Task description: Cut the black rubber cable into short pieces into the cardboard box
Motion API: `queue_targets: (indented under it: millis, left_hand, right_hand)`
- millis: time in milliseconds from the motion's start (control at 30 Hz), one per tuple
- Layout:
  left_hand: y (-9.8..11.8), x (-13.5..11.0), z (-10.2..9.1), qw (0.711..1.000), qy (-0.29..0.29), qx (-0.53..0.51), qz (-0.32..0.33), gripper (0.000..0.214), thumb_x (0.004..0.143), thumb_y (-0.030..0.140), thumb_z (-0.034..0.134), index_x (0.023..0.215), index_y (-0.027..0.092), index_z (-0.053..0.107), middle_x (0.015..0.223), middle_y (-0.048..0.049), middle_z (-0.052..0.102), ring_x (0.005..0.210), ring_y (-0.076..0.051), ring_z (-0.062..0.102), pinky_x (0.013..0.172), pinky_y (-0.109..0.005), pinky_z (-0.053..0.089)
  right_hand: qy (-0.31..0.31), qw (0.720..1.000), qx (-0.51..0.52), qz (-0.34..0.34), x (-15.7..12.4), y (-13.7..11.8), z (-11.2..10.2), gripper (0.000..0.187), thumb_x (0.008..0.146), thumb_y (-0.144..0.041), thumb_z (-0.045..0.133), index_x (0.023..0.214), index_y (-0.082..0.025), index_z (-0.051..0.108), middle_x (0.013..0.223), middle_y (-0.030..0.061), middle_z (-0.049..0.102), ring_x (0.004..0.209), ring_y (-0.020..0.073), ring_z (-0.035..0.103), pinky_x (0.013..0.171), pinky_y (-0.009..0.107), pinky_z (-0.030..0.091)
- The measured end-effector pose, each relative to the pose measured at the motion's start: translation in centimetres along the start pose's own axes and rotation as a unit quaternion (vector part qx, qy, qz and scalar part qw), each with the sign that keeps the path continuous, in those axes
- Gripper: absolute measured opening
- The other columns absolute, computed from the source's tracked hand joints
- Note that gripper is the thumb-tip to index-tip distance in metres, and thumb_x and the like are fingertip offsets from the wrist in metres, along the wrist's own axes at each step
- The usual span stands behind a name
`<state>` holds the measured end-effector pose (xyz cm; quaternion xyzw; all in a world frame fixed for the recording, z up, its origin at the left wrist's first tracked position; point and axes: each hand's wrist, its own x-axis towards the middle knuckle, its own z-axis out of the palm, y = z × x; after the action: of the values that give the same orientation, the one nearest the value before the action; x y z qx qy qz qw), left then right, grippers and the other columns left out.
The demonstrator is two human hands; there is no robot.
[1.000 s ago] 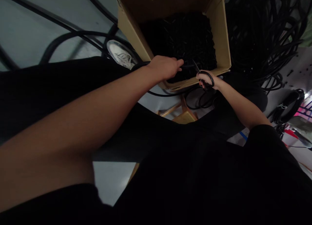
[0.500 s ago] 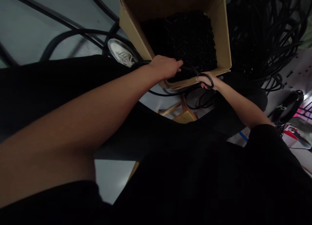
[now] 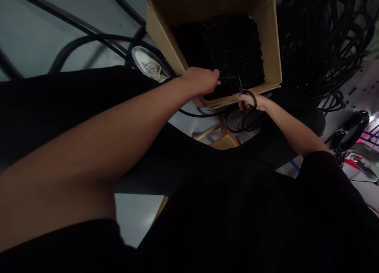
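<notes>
Black rubber cable coils (image 3: 227,44), packed in dense layers inside a cardboard box (image 3: 161,36), filling it up to the near wall. Left hand (image 3: 201,80) at the near edge of the box, fingers curled downward, seemingly closed on a strand of black cable (image 3: 227,79): dark on dark, hard to confirm, though a hold suited to keeping that strand lifted clear of the packed mass. Right hand (image 3: 247,100) just beside it, closed narrowly around black-handled scissors (image 3: 239,85), blades pointing up past the same edge, parted or closed too small to tell; a grip through the loops, leaving the points free. Beyond the box's right wall, a heap of loose black cable (image 3: 319,48); by its left corner, a white sneaker (image 3: 148,64) on the grey floor (image 3: 35,32); below the near edge, wooden chair legs (image 3: 225,141).
</notes>
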<state>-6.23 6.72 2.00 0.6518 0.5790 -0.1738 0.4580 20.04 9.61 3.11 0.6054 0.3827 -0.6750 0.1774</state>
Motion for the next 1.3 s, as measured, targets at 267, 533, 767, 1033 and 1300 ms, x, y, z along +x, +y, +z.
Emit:
queue_targets:
  millis: [267,533,767,1033,1300]
  left_hand:
    - [0.9,-0.3,-0.5,0.999,-0.027,-0.022,-0.005,0.071,0.136,0.050,0.042,0.189,0.008,0.061,0.172,-0.0261,0.081,0.167,-0.047,0.073,0.134,-0.056,0.058]
    - [1.6,0.7,-0.3,0.999,-0.024,-0.008,0.020,0.067,0.131,0.046,0.050,0.185,0.011,0.068,0.161,-0.0302,0.087,0.162,-0.053,0.080,0.127,-0.055,0.066]
    - [1.7,1.3,-0.1,0.999,-0.022,-0.027,0.033,0.066,0.128,0.056,0.058,0.181,0.019,0.072,0.151,-0.0247,0.091,0.154,-0.049,0.083,0.120,-0.048,0.066]
    - [2.7,-0.1,-1.1,0.998,-0.043,0.032,0.043,0.068,0.132,0.045,0.045,0.187,0.010,0.065,0.161,-0.0340,0.085,0.155,-0.054,0.082,0.121,-0.056,0.066]
    - [2.2,0.5,-0.3,0.997,-0.011,-0.061,0.053,0.067,0.124,0.066,0.070,0.175,0.023,0.077,0.145,-0.0251,0.090,0.153,-0.053,0.082,0.125,-0.055,0.064]
  right_hand:
    - [-0.008,0.998,0.011,-0.063,0.3,-0.4,0.6,0.022,0.108,-0.008,0.083,0.118,-0.024,0.070,0.092,-0.0007,0.077,0.082,0.0170,0.077,0.067,0.021,0.059]
    - [-0.003,0.997,-0.006,-0.078,0.1,-0.9,1.0,0.025,0.109,-0.016,0.088,0.118,-0.026,0.068,0.094,-0.0003,0.074,0.086,0.0191,0.075,0.070,0.024,0.060]
    - [0.000,0.997,-0.011,-0.080,-0.1,-1.1,0.9,0.023,0.115,-0.023,0.089,0.119,-0.026,0.066,0.096,0.0002,0.072,0.088,0.0180,0.074,0.069,0.022,0.057]
    - [-0.006,0.995,-0.041,-0.089,0.6,-0.4,0.7,0.031,0.117,-0.037,0.094,0.119,-0.026,0.065,0.094,-0.0006,0.068,0.087,0.0178,0.071,0.066,0.020,0.053]
    - [0.022,0.996,-0.054,-0.075,-0.9,-2.0,1.2,0.026,0.111,-0.023,0.091,0.111,-0.027,0.065,0.084,-0.0015,0.062,0.086,0.0218,0.072,0.067,0.024,0.055]
